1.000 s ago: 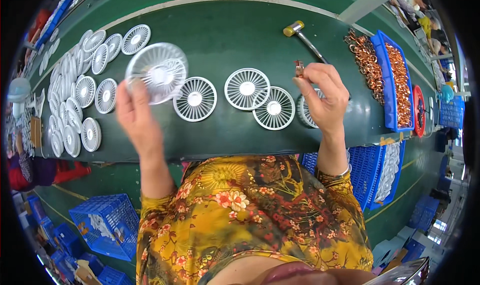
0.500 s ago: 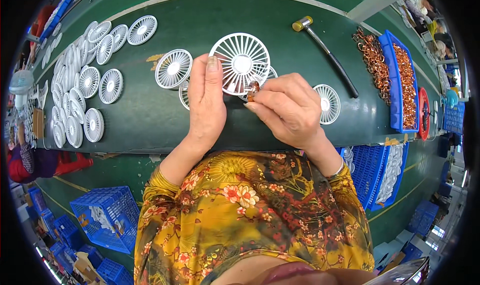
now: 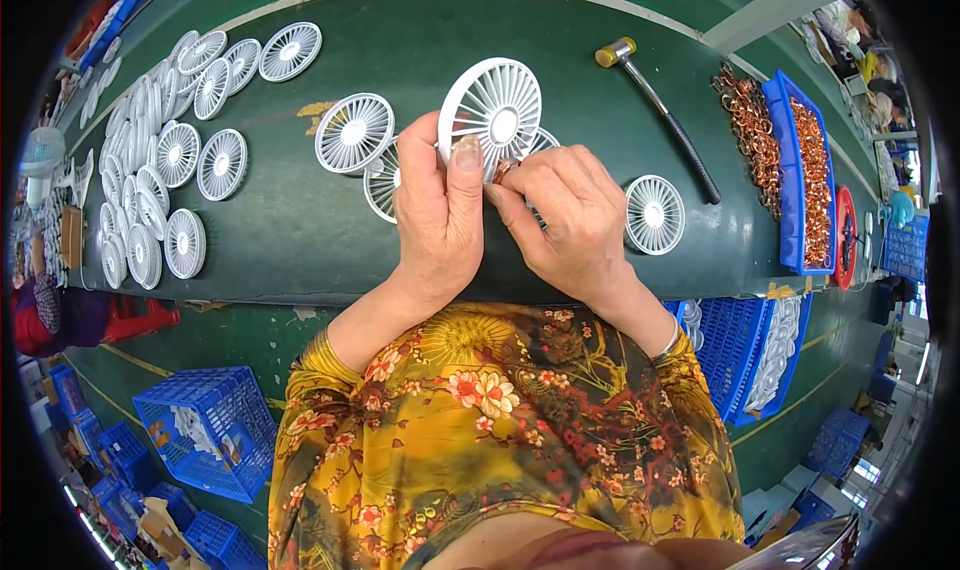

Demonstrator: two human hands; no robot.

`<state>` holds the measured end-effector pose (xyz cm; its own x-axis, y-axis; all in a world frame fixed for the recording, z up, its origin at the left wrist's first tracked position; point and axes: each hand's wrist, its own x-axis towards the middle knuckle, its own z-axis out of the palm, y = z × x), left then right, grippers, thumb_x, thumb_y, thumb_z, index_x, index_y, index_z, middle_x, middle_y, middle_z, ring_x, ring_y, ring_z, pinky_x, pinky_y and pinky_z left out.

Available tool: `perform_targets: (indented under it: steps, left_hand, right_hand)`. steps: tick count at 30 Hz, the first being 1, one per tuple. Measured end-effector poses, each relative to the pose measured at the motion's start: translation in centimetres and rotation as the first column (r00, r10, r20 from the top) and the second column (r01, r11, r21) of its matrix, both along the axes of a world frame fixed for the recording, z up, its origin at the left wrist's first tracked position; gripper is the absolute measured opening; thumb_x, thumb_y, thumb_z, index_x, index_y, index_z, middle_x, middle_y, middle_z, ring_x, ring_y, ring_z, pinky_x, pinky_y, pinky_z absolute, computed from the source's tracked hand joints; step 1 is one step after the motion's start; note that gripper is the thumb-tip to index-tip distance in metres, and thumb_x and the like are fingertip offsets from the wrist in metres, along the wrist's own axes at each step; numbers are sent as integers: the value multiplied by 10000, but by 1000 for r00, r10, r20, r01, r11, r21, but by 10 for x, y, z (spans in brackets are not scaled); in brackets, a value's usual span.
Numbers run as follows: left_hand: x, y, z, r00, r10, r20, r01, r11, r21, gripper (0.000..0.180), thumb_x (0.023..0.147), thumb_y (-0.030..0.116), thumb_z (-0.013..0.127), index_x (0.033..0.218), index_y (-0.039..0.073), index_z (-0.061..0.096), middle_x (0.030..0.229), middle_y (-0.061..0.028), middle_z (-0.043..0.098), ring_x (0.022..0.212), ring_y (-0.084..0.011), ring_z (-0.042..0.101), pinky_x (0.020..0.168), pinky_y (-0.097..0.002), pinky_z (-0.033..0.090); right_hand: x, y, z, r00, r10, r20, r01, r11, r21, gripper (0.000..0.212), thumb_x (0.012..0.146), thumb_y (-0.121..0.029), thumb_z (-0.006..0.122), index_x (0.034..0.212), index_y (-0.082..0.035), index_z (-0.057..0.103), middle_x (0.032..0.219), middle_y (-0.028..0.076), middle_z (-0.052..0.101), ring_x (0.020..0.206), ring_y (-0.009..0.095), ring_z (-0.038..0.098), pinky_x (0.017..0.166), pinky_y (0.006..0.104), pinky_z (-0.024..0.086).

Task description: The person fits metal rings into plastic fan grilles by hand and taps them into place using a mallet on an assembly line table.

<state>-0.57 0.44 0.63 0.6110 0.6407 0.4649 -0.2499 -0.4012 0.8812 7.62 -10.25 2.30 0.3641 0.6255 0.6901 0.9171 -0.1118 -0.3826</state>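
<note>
My left hand [image 3: 437, 215] grips a white round fan grille [image 3: 504, 125] by its left rim, thumb on the front; the grille is tilted. My right hand [image 3: 572, 220] pinches a small copper-coloured curved clip [image 3: 505, 170] against the grille's lower edge. Fingertips hide most of the clip. Behind my hands, on the green table, lie more grilles: one to the left [image 3: 354, 133], one partly covered by my left hand [image 3: 382, 185], and one partly hidden behind the held grille. Another single grille [image 3: 655, 215] lies to the right of my right hand.
A hammer [image 3: 660, 115] with a yellowish head lies beyond my right hand. Loose copper-coloured clips [image 3: 750, 135] are heaped beside a blue bin [image 3: 790, 180] full of them. Many white grilles [image 3: 140, 170] pile up at left. Blue crates [image 3: 208, 430] stand below the table.
The held grille has turned to a steeper tilt and shifted slightly right. My left hand has moved right, closer to my right hand, which presses the clip at the grille's edge.
</note>
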Motion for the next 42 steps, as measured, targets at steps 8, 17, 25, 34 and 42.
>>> perform_targets:
  steps: [8,17,25,34,42]
  left_hand:
    - [0,1,-1,1000,-18,-15,18,1000,17,255,1000,193,466,1156,-9,457,849,-100,609,725,-151,584,651,-290,476]
    - [2,3,-3,999,-17,-35,20,996,92,261,993,179,484,1173,-9,458,813,-89,610,685,-155,582,614,-286,477]
    - [3,3,-13,997,-64,45,65,998,-21,235,983,141,504,1156,-12,458,898,-74,609,749,-104,569,654,-251,475]
    - [2,5,-11,964,-157,215,214,936,-278,254,998,115,457,1225,7,421,1106,-68,565,969,-99,538,858,-262,446]
    - [1,3,-17,971,-177,162,206,961,-184,263,994,128,476,1221,6,426,1106,-72,562,983,-110,536,868,-274,445]
  right_hand:
    - [-1,0,2,1000,15,-3,-15,1000,-2,153,694,-87,741,768,-82,607,744,30,564,681,226,562,599,348,443]
    - [3,-1,2,998,60,-32,-62,995,-75,147,716,-88,726,771,-76,590,767,44,547,708,242,554,612,361,443]
    - [5,0,-3,929,140,-342,-161,986,-33,110,792,-86,682,793,-42,582,746,69,570,680,251,573,577,348,449]
    - [7,-8,-7,551,201,-810,-260,964,62,145,885,-128,641,821,-9,590,744,44,581,659,120,539,609,270,443]
    - [8,-1,-10,615,216,-758,-141,976,164,140,887,-123,641,835,-4,590,753,50,592,667,128,546,619,269,444]
